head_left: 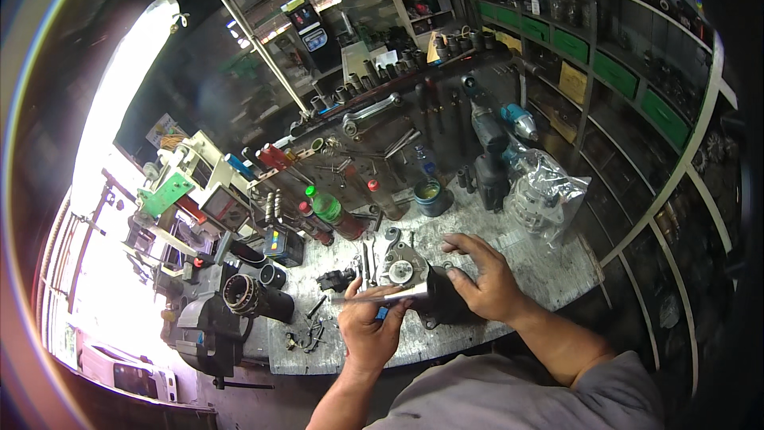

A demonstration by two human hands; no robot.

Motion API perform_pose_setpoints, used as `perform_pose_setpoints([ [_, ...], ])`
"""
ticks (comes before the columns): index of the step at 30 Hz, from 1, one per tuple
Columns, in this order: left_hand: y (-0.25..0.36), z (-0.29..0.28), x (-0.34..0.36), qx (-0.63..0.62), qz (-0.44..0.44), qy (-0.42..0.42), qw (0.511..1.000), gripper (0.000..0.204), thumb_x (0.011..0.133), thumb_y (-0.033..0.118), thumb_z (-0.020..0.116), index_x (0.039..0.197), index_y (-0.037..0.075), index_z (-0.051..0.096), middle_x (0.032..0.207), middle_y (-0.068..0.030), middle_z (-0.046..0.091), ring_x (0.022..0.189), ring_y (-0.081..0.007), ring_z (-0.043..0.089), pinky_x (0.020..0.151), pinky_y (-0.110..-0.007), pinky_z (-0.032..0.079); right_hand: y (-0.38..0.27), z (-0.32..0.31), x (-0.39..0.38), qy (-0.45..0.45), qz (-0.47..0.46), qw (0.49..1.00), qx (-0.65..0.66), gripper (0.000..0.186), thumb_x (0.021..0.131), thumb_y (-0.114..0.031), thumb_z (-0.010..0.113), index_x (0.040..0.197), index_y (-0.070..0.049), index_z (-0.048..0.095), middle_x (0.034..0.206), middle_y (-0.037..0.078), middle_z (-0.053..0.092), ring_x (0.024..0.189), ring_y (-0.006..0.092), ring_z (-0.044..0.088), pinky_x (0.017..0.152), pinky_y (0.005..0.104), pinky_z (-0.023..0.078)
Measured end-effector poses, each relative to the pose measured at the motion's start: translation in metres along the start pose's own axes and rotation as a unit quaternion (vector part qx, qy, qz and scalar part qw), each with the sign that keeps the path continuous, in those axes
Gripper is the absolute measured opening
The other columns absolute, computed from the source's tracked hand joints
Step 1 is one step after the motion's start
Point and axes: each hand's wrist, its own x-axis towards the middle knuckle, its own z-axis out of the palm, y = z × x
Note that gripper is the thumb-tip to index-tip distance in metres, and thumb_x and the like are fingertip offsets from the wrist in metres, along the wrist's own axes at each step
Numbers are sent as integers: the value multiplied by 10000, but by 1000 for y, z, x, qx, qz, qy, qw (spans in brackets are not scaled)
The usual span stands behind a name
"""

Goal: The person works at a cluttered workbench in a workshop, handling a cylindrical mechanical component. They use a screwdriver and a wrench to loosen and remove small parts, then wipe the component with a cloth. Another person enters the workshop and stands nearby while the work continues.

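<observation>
My left hand (370, 326) is closed around a long, flat, shiny metal strip (406, 294); a bit of blue shows by its fingers. The strip reaches the side of a dark cylindrical motor housing (450, 302) at the bench's near edge. Just right of that housing is my right hand (481, 279), thumb and fingers apart, with nothing visible between them. Whether its thumb touches the housing, I cannot tell. A grey metal end cover (402, 259) with a round light face lies behind the strip. Left of it are wrenches (368, 259) and a small black part (336, 279).
Small bolts and fittings (306, 338) lie on the metal-topped bench (509, 255). A vise (208, 330) stands left, near a ringed cylindrical part (243, 295). Bottles (326, 205), a blue tub (432, 197), impact drivers (489, 139) and a plastic-wrapped part (541, 199) line the back.
</observation>
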Motion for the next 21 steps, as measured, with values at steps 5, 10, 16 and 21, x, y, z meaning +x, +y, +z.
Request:
perform_pose_setpoints([
  [5, 1, -3, -2, -17, -22, -19, 999, 157, 991, 120, 802, 1145, 93, 809, 1060, -88, 827, 1087, -298, 778, 1118, -536, 508, 60, -2, -46, 7, 83, 995, -60, 487, 964, -3, 718, 1444, -23, 643, 1310, 187, 717, 1215, 354, 720, 1072, 440, 562],
  [10, -4, -16, -1, -80, -34, -90, 992, 256, 985, 80, 795, 1237, 37, 779, 968, -131, 815, 948, -317, 794, 891, -409, 607, 102, -2, -103, -33, 201, 970, -136, 451, 969, -55, 718, 1417, -49, 664, 1330, 171, 725, 1229, 361, 723, 1034, 436, 581],
  [16, -7, 0, 6, -6, -9, 68, 998, 292, 767, 185, 1017, 904, 37, 805, 870, -101, 805, 792, -270, 768, 1016, -487, 601, 131, -1, -142, -60, 240, 948, -200, 479, 960, -94, 736, 1432, -80, 656, 1339, 185, 713, 1221, 431, 694, 1024, 495, 580],
  [21, -7, -16, 13, -175, -52, -85, 979, 209, 943, 150, 868, 1100, 30, 800, 1017, -108, 843, 1012, -272, 812, 1048, -469, 595, 169, -1, -168, -77, 233, 942, -230, 496, 918, -105, 760, 1406, -96, 672, 1271, 174, 712, 1192, 431, 690, 1013, 510, 580],
])
